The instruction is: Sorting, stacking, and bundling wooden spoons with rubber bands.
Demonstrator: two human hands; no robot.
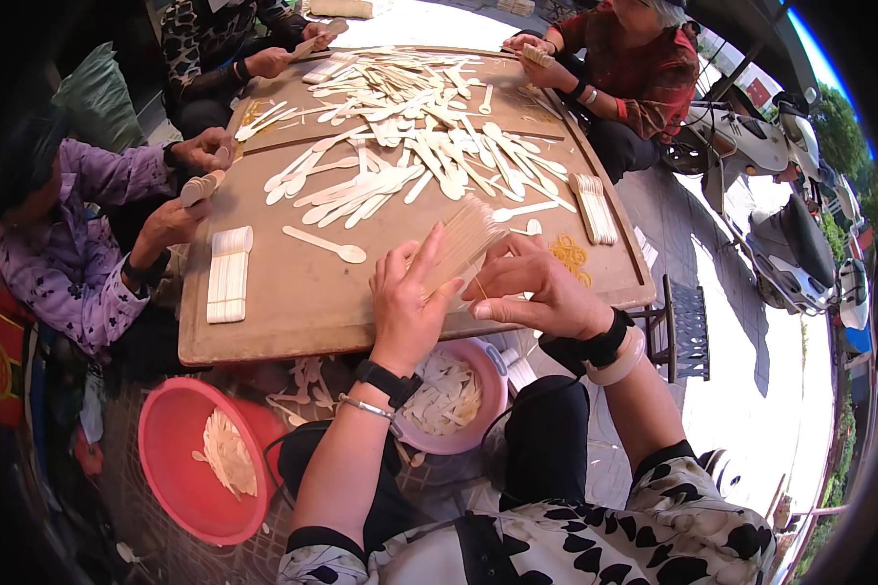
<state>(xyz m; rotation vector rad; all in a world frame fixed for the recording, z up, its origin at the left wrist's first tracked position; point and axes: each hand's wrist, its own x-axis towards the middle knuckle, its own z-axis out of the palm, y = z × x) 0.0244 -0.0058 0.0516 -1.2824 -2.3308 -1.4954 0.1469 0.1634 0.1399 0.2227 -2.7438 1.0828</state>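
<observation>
Over the near edge of the table, my left hand (408, 297) is closed round a stack of wooden spoons (461, 239) that points up and away. My right hand (541, 288) is beside it, fingers pinched on a thin rubber band (481, 287) at the stack's side. Just right of my hands lies a small pile of yellow rubber bands (570, 257). A banded bundle of spoons (595, 209) rests near the right table edge, another bundle (228, 283) near the left. One loose wooden spoon (327, 245) lies left of my hands.
A large heap of loose spoons (400, 127) covers the middle and far part of the brown table (293, 307). Three other people sit around it, holding spoons. Below are a red basin (166, 478) and a pink bucket (498, 375), both with wooden pieces inside. Scooters (785, 224) stand at right.
</observation>
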